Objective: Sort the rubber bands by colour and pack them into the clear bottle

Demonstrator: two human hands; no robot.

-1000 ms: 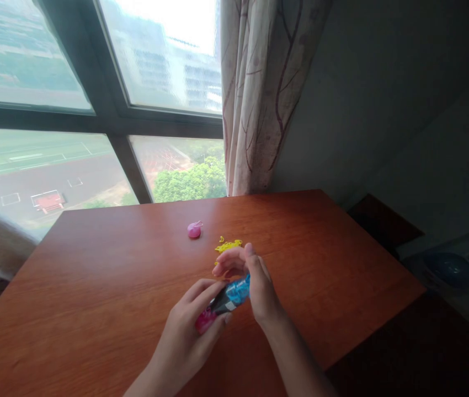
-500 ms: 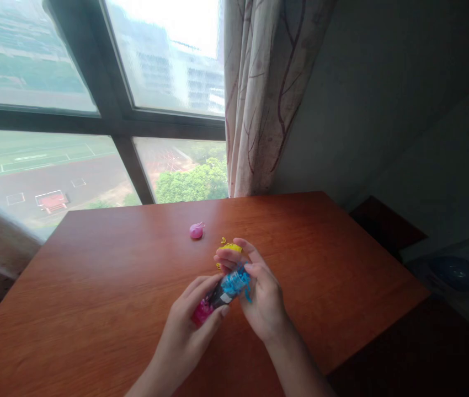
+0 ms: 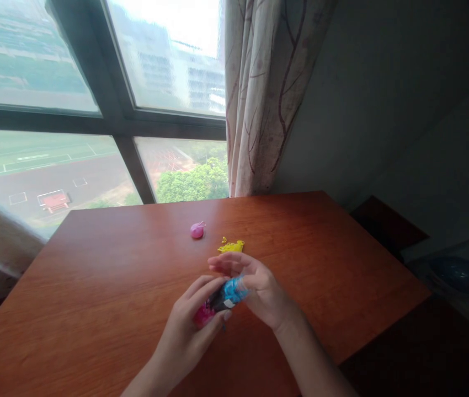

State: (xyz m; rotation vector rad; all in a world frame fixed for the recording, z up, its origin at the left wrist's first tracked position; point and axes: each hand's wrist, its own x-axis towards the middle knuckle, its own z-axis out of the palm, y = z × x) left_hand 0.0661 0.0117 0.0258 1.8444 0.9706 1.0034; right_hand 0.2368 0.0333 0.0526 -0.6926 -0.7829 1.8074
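Observation:
My left hand (image 3: 191, 309) is wrapped round a clear tube of small rubber bands (image 3: 220, 299), tilted up to the right. Pink bands show at its lower end, black in the middle, and blue bands (image 3: 236, 289) at the upper end, smeared by motion. At that blue end, the thumb side of my right hand (image 3: 259, 284) closes on the tube, though its thumb is mostly hidden. Its other fingers stretch left above the tube. Just beyond them lies a pile of yellow rubber bands (image 3: 232, 246) on the table.
A small knotted pink bundle (image 3: 197, 230), perhaps a balloon, sits farther back on the brown wooden table (image 3: 114, 286). Behind the table stand a window (image 3: 176, 124) and a patterned curtain (image 3: 255, 110). On the right, the table edge drops into shadow.
My right hand has turned over and come down round the tube's blue end, uncovering more of the yellow bands. The dangling blue strand is out of sight. My left hand keeps its hold.

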